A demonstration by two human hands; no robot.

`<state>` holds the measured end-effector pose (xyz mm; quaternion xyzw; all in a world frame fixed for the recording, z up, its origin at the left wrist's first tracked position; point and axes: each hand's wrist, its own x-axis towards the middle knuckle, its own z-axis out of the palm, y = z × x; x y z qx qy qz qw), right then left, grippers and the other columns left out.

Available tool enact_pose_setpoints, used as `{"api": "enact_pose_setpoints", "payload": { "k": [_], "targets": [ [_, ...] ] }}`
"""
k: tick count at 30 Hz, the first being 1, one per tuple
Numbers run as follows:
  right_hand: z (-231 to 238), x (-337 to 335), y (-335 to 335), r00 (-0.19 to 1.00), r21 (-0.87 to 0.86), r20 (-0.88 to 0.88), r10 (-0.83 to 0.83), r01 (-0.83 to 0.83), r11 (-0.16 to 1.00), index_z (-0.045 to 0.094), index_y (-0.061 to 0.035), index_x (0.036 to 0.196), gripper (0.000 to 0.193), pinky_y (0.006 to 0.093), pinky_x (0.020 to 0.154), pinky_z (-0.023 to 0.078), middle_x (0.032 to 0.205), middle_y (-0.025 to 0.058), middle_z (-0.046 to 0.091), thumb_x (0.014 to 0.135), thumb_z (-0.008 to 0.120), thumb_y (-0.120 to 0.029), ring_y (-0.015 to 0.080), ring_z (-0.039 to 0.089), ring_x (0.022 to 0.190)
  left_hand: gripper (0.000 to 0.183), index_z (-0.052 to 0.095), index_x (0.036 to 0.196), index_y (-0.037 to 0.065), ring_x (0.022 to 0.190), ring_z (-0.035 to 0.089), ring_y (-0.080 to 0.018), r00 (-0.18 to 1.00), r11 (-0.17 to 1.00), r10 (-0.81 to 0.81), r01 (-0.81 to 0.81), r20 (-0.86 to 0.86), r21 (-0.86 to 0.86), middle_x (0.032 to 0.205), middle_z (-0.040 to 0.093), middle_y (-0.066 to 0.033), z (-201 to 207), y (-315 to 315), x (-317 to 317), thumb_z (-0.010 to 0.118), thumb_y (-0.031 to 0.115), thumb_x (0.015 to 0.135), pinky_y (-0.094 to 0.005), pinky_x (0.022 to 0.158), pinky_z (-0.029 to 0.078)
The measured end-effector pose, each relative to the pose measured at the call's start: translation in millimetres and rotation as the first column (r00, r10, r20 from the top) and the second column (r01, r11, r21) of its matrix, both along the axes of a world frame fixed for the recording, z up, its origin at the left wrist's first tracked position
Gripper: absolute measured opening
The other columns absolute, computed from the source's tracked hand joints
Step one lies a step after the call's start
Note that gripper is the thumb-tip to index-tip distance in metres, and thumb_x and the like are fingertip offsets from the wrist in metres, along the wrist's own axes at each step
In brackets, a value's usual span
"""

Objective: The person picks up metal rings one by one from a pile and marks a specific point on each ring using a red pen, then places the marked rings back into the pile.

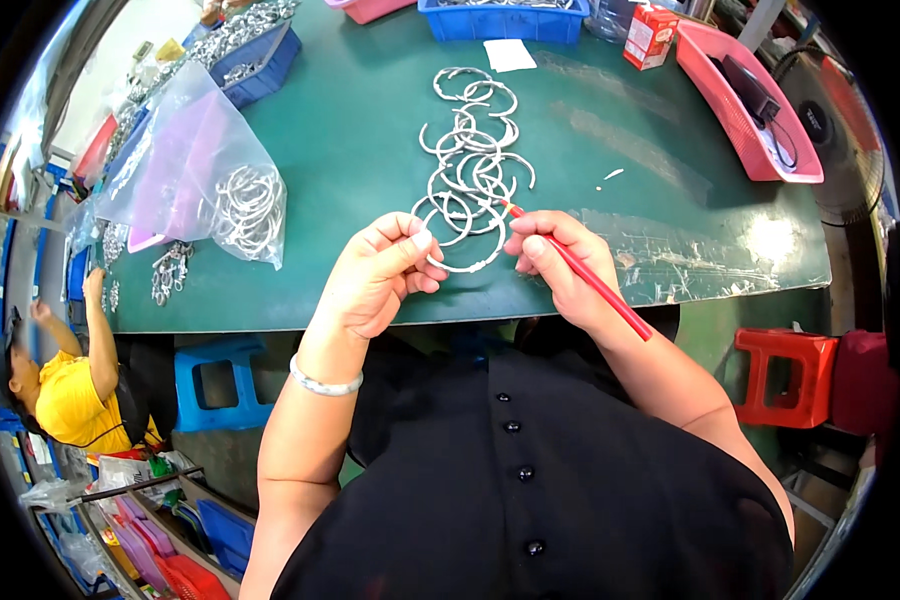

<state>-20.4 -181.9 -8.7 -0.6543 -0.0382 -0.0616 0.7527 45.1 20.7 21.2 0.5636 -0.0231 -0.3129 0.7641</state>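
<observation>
A thin silver bangle (473, 267) is pinched at its left side between the thumb and fingers of my left hand (375, 275). My right hand (570, 262) grips a slim red pen-like stick (602, 288), whose tip points at the upper right of that bangle. Some right fingertips are close to the bangle's right edge; whether they touch it I cannot tell. Beyond my hands, a loose row of silver bangles (478, 143) stretches away over the green table (360, 130). Several of them are open rings and overlap one another.
On the left lies a clear plastic bag (195, 160) with bangles, beside small metal pieces (170, 272). Blue bins (505, 22), a white paper (510, 55), a red box (651, 37) and a pink basket (705, 95) stand farther back. A person in yellow (75, 400) sits left.
</observation>
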Motion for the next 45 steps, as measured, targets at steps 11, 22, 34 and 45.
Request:
{"api": "enact_pose_setpoints", "payload": {
  "k": [11, 22, 34, 45],
  "targets": [
    [-3.9, -3.3, 1.4, 0.962, -0.192, 0.272, -0.017, 0.071, 0.979, 0.059, -0.0003, 0.084, 0.008, 0.0229, 0.062, 0.043, 0.077, 0.0068, 0.057, 0.077, 0.062, -0.003, 0.0117, 0.054, 0.069, 0.008, 0.052, 0.089, 0.005, 0.07, 0.059, -0.0143, 1.0, 0.977, 0.02, -0.017, 0.013, -0.214, 0.083, 0.058, -0.0083, -22.5, -9.6, -15.6, 0.051, 0.013, 0.086, -0.0246, 0.062, 0.05],
    [26.1, -5.1, 16.1, 0.895, -0.297, 0.441, 0.067, 0.075, 0.952, 0.057, -0.0025, 0.081, 0.017, 0.0249, 0.052, 0.038, 0.07, 0.0059, 0.051, 0.07, 0.068, -0.006, 0.0142, 0.049, 0.059, 0.011, 0.053, 0.093, 0.003, 0.074, 0.06, -0.0162, 0.998, 0.906, 0.006, -0.034, -0.068, -0.422, 0.087, 0.06, -0.0102, -36.4, -12.5, -24.1, 0.047, 0.011, 0.088, -0.0259, 0.064, 0.052],
    [26.0, -8.4, 13.3, 0.92, -0.284, 0.389, 0.053, 0.064, 0.957, 0.056, -0.0023, 0.082, 0.02, 0.0245, 0.054, 0.04, 0.071, 0.0055, 0.052, 0.068, 0.07, -0.006, 0.0139, 0.05, 0.061, 0.011, 0.053, 0.092, 0.002, 0.075, 0.061, -0.0166, 0.998, 0.903, 0.003, -0.032, -0.07, -0.428, 0.089, 0.06, -0.0111, -36.9, -10.5, -25.3, 0.048, 0.011, 0.087, -0.0256, 0.065, 0.053],
    [12.2, -8.8, -5.9, 0.911, -0.331, 0.412, -0.01, 0.16, 0.93, 0.059, -0.004, 0.08, 0.017, 0.0247, 0.053, 0.04, 0.069, 0.006, 0.055, 0.067, 0.066, 0.005, 0.0157, 0.052, 0.059, 0.015, 0.057, 0.095, -0.003, 0.081, 0.057, -0.0175, 0.895, 0.948, 0.232, -0.121, 0.381, -0.294, 0.094, 0.057, -0.0134, -27.7, -8.9, -32.3, 0.055, 0.0, 0.08, -0.0264, 0.071, 0.05]
  ]
}}
